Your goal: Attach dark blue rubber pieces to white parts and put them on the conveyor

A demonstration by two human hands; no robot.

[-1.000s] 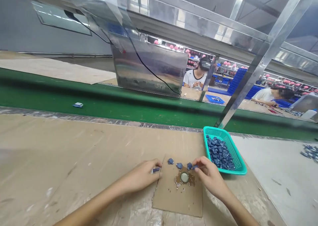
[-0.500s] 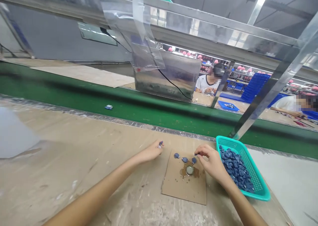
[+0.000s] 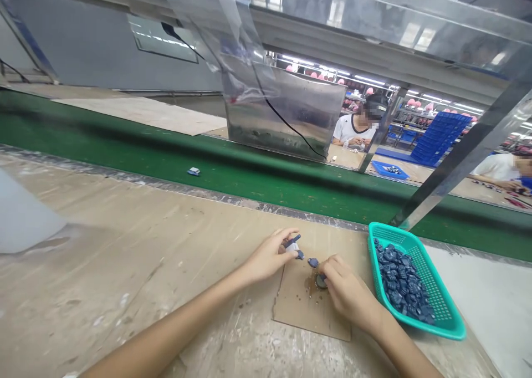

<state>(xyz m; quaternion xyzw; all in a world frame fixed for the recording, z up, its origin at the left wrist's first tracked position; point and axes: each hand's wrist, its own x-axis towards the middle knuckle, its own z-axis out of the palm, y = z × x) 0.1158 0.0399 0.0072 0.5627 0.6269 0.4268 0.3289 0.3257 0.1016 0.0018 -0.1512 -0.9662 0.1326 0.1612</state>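
My left hand (image 3: pixel 270 256) is closed on a small white-and-blue plastic part (image 3: pixel 292 246), held over the top left corner of a cardboard sheet (image 3: pixel 307 316). Two small dark blue plastic pieces lie near the sheet's top edge, a left piece (image 3: pixel 300 254) just by my left fingertips and a right piece (image 3: pixel 312 262). A round metal cap (image 3: pixel 320 282) sits on a wet brown stain in the cardboard. At that cap, my right hand (image 3: pixel 344 286) pinches a small dark blue piece (image 3: pixel 323 277), mostly covered by the fingers.
A green plastic basket (image 3: pixel 446 317) full of dark blue pieces stands right of the cardboard. Behind the worktable (image 3: pixel 166 245) runs a green belt (image 3: pixel 145 156) bearing a small blue-and-white part (image 3: pixel 193 171). A metal post (image 3: pixel 453 167) rises behind the basket. Two people work across the belt.
My left hand has moved right, bringing its white-and-blue part over the cardboard. My right hand has come down from the top edge to the metal cap. The view has tilted slightly.
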